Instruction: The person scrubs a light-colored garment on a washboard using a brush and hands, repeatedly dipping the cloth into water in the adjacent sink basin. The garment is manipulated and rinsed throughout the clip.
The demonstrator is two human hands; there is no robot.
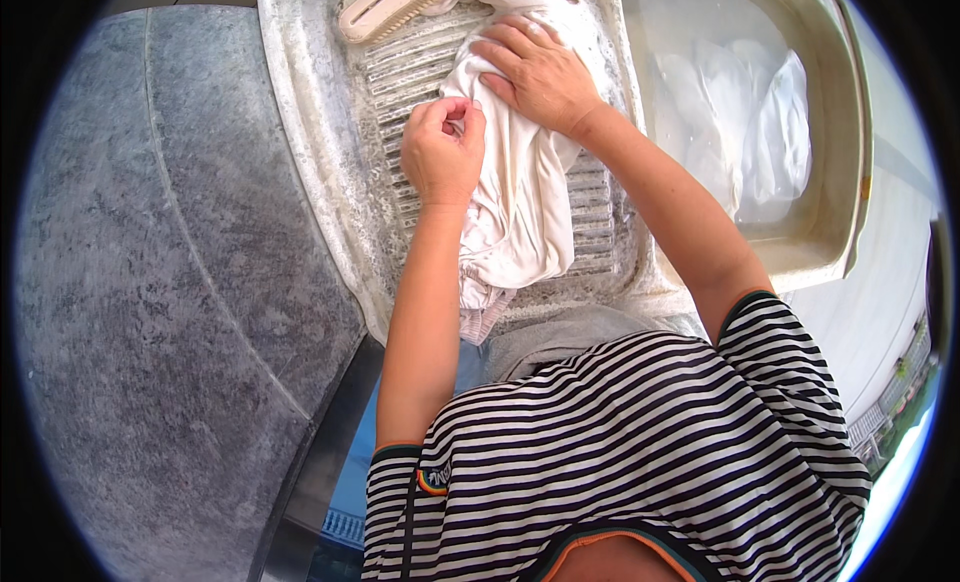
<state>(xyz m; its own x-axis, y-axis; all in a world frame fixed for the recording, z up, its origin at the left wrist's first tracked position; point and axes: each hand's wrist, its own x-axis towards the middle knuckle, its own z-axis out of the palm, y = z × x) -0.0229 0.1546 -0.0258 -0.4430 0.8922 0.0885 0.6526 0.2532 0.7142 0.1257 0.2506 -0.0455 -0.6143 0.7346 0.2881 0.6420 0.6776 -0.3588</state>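
On the right there is a beige wash basin with cloudy, soapy water, and a white cloth lies sunk in this water. Just beside the basin, to its left, is a ribbed washboard built into a worn stone sink. On the ribs lies a white garment, bunched and wet, stretching from the top of the board down to its lower edge, where a ribbed hem hangs over the rim near the person's body.

The left hand rests on the left side of the garment. Its fingers are curled and pressed together, and they pinch a small fold of the fabric between thumb and fingertips. The right hand lies flat on the upper part of the garment, a little higher than the left hand; its fingers are slightly spread and press the cloth down on the ribs. The two hands are near each other, with only a narrow strip of fabric between them.

At the top of the washboard, just above the right hand, lies a beige scrubbing brush. To the left of the sink is a wide grey stone surface. The person wears a black and white striped shirt with a small rainbow-coloured arc badge on the left chest.
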